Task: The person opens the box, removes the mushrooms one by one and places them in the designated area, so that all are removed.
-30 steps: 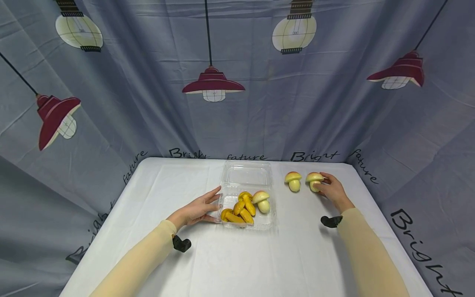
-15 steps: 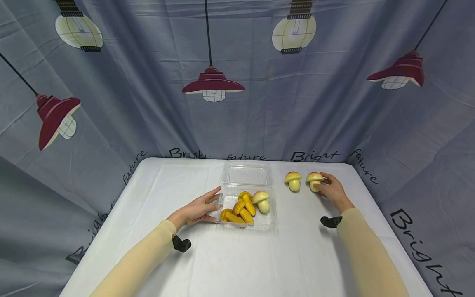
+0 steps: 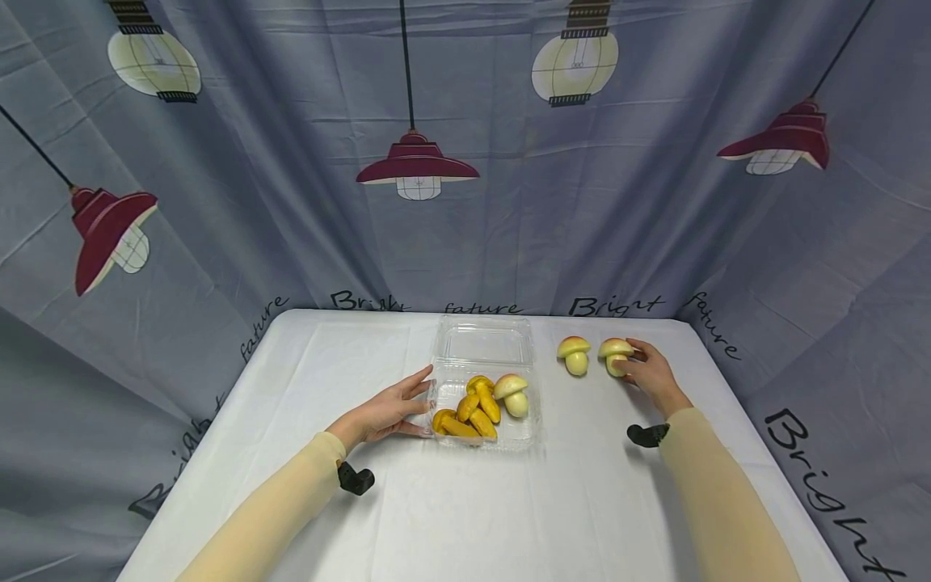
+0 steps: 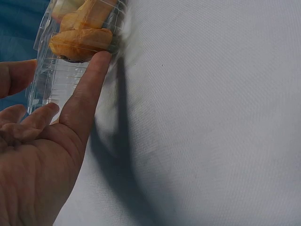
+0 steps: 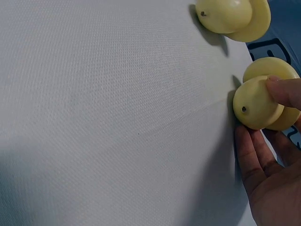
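Right of centre in the head view, the right hand (image 3: 655,380) pinches a red-capped mushroom (image 3: 614,351) between thumb and fingers; its smooth, rounded stem (image 5: 254,106) might slip free. The left hand (image 3: 384,411), fingers spread, touches the clear plastic clamshell (image 3: 520,434) at lower centre; pressing harder could skid it.

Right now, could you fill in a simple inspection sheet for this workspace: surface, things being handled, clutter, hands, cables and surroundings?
Surface: table with a white covering.
Job's things: clear plastic box, lid open, holding three yellow mushrooms and one pale mushroom; two more pale ones outside, the left outer mushroom and the right outer mushroom.
Clutter: nothing seen.
Left hand: fingers extended at the box's left side.
Right hand: thumb and fingers grip the right outer mushroom.
Cables: nothing seen; the lamp cords are printed.
Surroundings: grey-blue curtain with printed lamps and lettering.
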A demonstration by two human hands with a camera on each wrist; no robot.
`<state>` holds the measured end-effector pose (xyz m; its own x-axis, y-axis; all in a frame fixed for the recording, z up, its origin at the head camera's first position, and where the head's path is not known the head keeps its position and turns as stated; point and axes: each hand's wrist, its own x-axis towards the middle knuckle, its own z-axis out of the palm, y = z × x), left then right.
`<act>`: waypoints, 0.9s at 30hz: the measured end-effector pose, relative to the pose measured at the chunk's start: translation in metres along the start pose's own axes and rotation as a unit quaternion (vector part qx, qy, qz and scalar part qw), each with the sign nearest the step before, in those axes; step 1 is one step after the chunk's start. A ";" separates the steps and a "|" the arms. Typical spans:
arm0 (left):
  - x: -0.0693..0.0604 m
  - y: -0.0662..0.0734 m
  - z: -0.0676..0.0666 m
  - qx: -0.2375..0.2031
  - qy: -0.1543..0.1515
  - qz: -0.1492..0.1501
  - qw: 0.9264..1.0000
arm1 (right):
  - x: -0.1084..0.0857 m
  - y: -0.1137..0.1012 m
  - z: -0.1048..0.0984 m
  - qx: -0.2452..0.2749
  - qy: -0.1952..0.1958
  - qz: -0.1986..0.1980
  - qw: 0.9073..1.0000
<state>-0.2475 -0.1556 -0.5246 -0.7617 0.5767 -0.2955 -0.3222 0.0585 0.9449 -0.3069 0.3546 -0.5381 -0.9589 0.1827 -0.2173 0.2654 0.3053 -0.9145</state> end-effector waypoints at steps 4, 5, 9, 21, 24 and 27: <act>0.000 0.000 0.000 0.000 -0.002 -0.001 1.000 | 0.000 0.001 0.000 -0.003 -0.003 -0.005 1.000; 0.000 0.000 0.000 -0.001 -0.002 -0.001 1.000 | 0.000 0.001 0.000 -0.004 -0.003 -0.006 1.000; -0.001 0.000 0.001 -0.001 -0.001 -0.002 1.000 | -0.001 0.001 0.001 -0.007 -0.005 -0.007 1.000; 0.000 0.002 0.002 0.002 0.007 -0.007 1.000 | -0.003 -0.001 0.001 -0.015 -0.003 -0.002 1.000; -0.001 0.002 0.002 -0.001 0.010 -0.010 1.000 | -0.003 -0.001 0.001 -0.014 -0.002 0.000 1.000; -0.001 0.002 0.001 -0.005 0.009 -0.009 1.000 | -0.003 -0.001 0.001 -0.016 -0.001 0.001 1.000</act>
<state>-0.2470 -0.1549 -0.5225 -0.7657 0.5603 -0.3158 -0.3425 0.0603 0.9376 -0.3044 0.3531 -0.5363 -0.9584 0.1809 -0.2207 0.2711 0.3350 -0.9024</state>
